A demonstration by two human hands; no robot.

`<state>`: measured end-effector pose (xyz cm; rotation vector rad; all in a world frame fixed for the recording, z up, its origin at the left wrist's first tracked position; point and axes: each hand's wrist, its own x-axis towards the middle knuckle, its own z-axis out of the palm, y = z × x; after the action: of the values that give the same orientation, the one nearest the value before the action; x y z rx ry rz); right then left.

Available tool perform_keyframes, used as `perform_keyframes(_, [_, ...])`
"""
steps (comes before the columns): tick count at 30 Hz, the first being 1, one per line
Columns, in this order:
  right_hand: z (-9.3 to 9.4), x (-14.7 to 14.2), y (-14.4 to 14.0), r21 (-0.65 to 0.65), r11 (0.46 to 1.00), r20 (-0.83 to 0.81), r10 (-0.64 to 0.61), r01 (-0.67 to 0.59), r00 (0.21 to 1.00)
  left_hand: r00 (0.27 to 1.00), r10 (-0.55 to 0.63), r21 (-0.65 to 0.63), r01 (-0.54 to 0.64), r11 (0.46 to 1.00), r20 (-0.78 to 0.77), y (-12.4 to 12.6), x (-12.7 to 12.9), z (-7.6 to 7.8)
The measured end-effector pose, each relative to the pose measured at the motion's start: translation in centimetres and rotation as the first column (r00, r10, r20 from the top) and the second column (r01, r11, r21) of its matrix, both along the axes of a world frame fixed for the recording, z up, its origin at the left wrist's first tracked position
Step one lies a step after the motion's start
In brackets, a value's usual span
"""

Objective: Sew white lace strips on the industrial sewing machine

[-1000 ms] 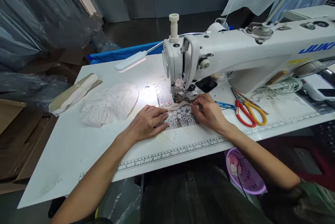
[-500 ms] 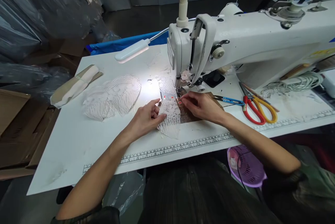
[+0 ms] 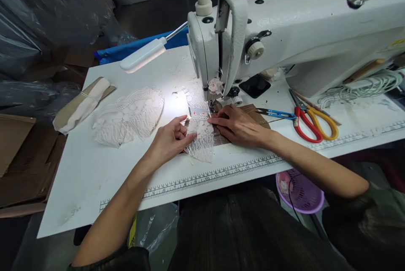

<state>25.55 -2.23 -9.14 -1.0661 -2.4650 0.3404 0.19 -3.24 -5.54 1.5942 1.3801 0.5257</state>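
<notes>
A strip of white fringed lace trim (image 3: 201, 146) lies in front of the sewing machine (image 3: 218, 51), its far end near the presser foot (image 3: 214, 105). My left hand (image 3: 171, 139) holds its left edge, thumb on top and the other fingers curled beside it. My right hand (image 3: 238, 125) rests at the lace's right edge, index finger stretched onto it, the other fingers apart over a brown plate (image 3: 253, 115). Part of the lace under my fingertips is hidden. A larger heap of white lace (image 3: 129, 117) sits to the left.
Blue thread snips (image 3: 278, 114) and scissors with red and yellow handles (image 3: 311, 125) lie on the right. A banded fabric bundle (image 3: 84, 104) rests at far left. The lamp (image 3: 144, 55) overhangs the table (image 3: 104, 165). A purple basket (image 3: 305, 201) is below the edge.
My right hand has gone from pinched fingertips at the lace's edge to an outstretched index finger on it. My left hand stays at the lace. The view has shifted closer to the machine.
</notes>
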Motion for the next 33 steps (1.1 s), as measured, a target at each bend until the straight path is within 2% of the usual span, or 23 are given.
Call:
perform_keyframes(4, [-0.3, 0.2, -0.3, -0.032, 0.999, -0.073, 0.006, -0.008, 0.997, 0.999, -0.011, 0.039, 0.013, 0.999, -0.036, 0.1, -0.2, -0.1])
perform_keyframes(9, [-0.5, 0.2, -0.5, -0.014, 1.000, -0.024, -0.007, 0.006, 1.000, 0.997, -0.033, 0.044, 0.036, 0.998, -0.065, 0.0, -0.1, -0.2])
perform_keyframes(15, [-0.5, 0.0, -0.7, 0.001, 0.999, 0.009, -0.034, 0.034, 0.999, 0.987, -0.086, 0.123, 0.103, 0.987, -0.137, -0.1, -0.2, -0.6])
perform_keyframes(20, [-0.3, 0.5, -1.4, -0.008, 0.999, -0.048, 0.035, -0.035, 0.998, 0.989, -0.088, 0.119, 0.102, 0.988, -0.116, -0.2, -0.3, -0.7])
perform_keyframes(23, [-0.1, 0.9, -1.6, -0.017, 0.995, -0.007, 0.095, -0.095, 0.995, 0.988, -0.093, 0.110, 0.107, 0.988, -0.124, -0.3, -0.3, -0.6])
perform_keyframes(27, [0.1, 1.0, -1.6, -0.019, 0.995, 0.067, 0.098, -0.097, 0.993, 0.985, -0.093, 0.091, 0.108, 0.990, -0.148, -0.3, -0.3, -0.2])
perform_keyframes(33, [0.2, 0.8, -1.7, -0.017, 0.996, 0.079, 0.085, -0.084, 0.993, 0.990, -0.077, 0.079, 0.086, 0.993, -0.115, -0.2, -0.7, -0.2])
